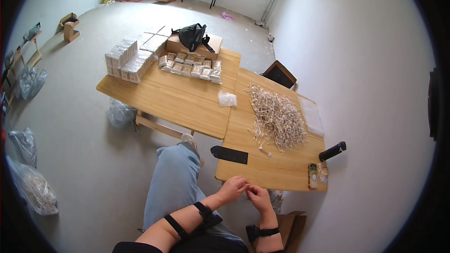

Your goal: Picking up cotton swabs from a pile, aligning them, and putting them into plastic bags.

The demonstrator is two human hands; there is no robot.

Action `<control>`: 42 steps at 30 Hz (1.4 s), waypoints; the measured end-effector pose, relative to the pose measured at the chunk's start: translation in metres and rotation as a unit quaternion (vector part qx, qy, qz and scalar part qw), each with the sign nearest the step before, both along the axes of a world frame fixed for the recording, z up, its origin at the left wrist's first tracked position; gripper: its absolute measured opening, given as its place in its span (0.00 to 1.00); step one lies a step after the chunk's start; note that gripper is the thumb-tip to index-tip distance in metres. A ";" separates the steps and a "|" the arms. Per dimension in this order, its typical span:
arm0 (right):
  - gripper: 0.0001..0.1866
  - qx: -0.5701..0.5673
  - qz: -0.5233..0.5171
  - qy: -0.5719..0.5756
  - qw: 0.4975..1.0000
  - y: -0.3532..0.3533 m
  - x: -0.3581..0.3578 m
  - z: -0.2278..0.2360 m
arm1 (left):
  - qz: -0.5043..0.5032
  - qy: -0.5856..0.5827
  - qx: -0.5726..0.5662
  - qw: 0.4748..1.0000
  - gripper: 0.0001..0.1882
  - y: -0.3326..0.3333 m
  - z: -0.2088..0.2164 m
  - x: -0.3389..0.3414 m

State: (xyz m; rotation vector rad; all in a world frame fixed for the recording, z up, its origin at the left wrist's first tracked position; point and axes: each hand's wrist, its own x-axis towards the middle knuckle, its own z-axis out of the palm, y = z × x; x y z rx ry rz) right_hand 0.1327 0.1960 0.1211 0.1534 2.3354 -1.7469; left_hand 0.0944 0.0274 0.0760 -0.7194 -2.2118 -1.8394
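Close together at the table's near edge, my left hand (234,190) and my right hand (259,197) meet at their fingertips. Both are closed in a pinch. Whatever lies between the fingers is too small to make out. Just beyond them, a black flat strip with a pointed end (229,155) lies on the wooden table (281,173). A large loose heap of cotton swabs (279,119) spreads over the right-hand tabletop. One small bundle of swabs (265,152) sits apart, at the heap's near side.
Clear plastic bags (227,99) lie near the table seam. Filled swab packs (187,69) and stacked white packs (129,63) stand farther left, before a cardboard box (214,45) with a black bag (192,36). A black bottle (332,151) and a phone-like object (312,175) are at right.
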 end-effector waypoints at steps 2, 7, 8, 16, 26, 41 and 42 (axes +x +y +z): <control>0.06 0.016 0.037 -0.002 0.999 -0.002 0.002 0.006 | -0.047 -0.123 -0.059 0.990 0.11 -0.003 0.000 -0.001; 0.04 -0.055 0.010 -0.060 0.997 0.000 0.002 0.010 | -0.088 -0.269 0.069 0.956 0.09 0.000 0.006 -0.001; 0.04 -0.055 0.009 -0.061 0.997 0.000 0.003 0.013 | -0.110 -0.349 0.123 0.923 0.09 0.000 0.006 -0.002; 0.06 -0.178 0.016 -0.095 0.979 0.003 0.006 0.022 | -0.193 -0.409 0.229 0.862 0.10 0.000 0.013 -0.002; 0.11 -0.294 0.008 -0.118 0.948 0.009 0.008 0.009 | -0.231 -0.441 0.253 0.829 0.10 -0.002 0.022 0.002; 0.18 -0.425 0.061 -0.158 0.889 0.039 0.016 -0.010 | -0.515 -0.474 0.227 0.677 0.13 -0.015 0.028 -0.008; 0.18 -0.430 0.072 -0.174 0.883 0.045 0.018 -0.020 | -0.517 -0.474 0.227 0.676 0.13 -0.014 0.028 -0.007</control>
